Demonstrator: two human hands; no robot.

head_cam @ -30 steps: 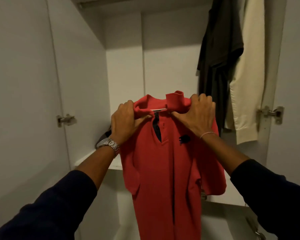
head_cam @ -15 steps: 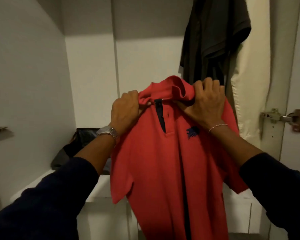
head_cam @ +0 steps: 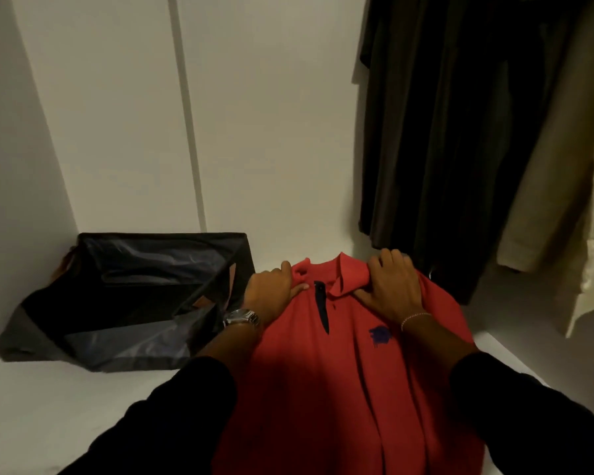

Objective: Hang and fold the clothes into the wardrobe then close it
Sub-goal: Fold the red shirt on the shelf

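Lying collar-away on the shelf point(head_cam: 66, 399), red polo point(head_cam: 340, 371) lengthwise toward camera.

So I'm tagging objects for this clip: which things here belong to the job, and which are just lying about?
Job:
red polo shirt
left hand
right hand
white wardrobe shelf
hanging dark garment
hanging cream garment

Lying about:
collapsed dark fabric bag

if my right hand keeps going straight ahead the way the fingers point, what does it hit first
Probably the hanging dark garment. The right hand grips the red polo shirt at the collar, fingers pointing toward the wardrobe's back; the garment's hem hangs just beyond them, though depth is unclear.
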